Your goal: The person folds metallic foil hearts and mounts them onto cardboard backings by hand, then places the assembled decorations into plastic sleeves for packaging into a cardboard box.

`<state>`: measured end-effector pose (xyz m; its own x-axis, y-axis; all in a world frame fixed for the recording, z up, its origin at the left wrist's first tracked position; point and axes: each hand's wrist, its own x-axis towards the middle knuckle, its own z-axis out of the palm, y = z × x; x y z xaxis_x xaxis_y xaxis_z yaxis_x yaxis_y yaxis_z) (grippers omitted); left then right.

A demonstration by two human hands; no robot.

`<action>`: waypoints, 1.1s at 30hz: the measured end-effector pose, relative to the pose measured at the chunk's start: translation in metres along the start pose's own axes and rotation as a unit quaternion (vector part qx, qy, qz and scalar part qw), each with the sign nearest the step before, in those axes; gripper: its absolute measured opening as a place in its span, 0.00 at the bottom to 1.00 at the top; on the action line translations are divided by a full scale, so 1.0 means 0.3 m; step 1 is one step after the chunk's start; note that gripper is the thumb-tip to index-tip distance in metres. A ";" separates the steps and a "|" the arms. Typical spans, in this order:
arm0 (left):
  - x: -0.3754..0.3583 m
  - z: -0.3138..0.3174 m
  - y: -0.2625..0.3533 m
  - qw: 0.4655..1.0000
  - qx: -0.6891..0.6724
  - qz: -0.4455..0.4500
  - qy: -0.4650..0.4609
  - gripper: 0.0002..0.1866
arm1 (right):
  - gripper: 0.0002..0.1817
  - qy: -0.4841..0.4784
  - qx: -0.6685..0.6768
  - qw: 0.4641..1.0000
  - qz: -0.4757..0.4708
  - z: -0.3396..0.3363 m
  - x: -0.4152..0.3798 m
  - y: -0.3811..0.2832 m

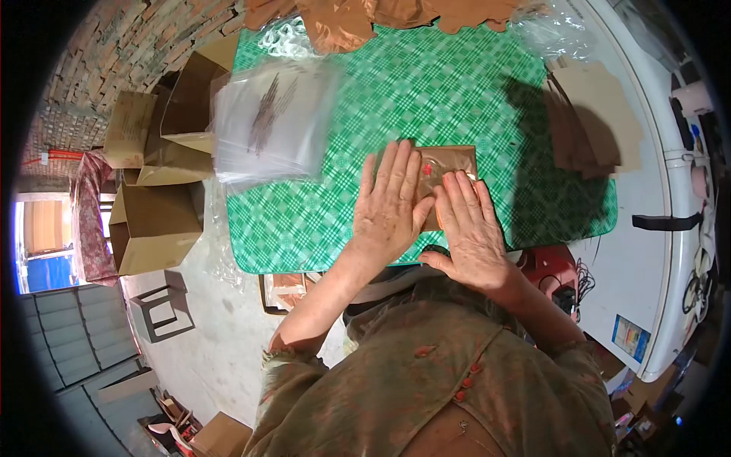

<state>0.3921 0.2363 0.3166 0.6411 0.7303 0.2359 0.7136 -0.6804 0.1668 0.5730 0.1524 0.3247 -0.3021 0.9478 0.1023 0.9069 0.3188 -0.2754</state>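
Note:
A flat brown square packet (457,158) lies near the front edge of the table, its surface shiny like clear plastic film, with a small red mark on it. My left hand (387,206) rests flat over its left side, fingers stretched out. Over the lower right part lies my right hand (474,236), also flat, with the thumb spread toward me. Both palms face down, and much of the packet is hidden beneath them. To the left is a stack of clear plastic bags (304,107) with dark printing.
The table has a green checked cloth (426,84). Brown shiny sheets (343,23) and white string (288,38) lie at the back. Beige and brown card pieces (598,114) are on the right. Open cardboard boxes (160,228) stand left; a white appliance (624,266) stands right.

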 end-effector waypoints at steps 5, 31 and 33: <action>0.047 -0.009 0.038 0.998 -0.026 0.045 0.032 0.38 | 0.55 0.012 0.005 1.000 -0.006 0.011 -0.007 0.004; 0.048 0.057 0.017 0.998 -0.055 0.039 -0.001 0.36 | 0.52 0.038 -0.041 0.998 0.023 0.007 0.081 0.135; 0.043 0.056 0.019 0.998 -0.054 0.043 0.003 0.36 | 0.53 0.042 -0.050 0.997 0.030 0.015 0.079 0.143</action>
<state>0.4091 0.2429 0.3044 0.6962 0.6694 0.2595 0.6219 -0.7429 0.2477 0.6035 0.1887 0.3109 -0.2239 0.9599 0.1688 0.9486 0.2543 -0.1882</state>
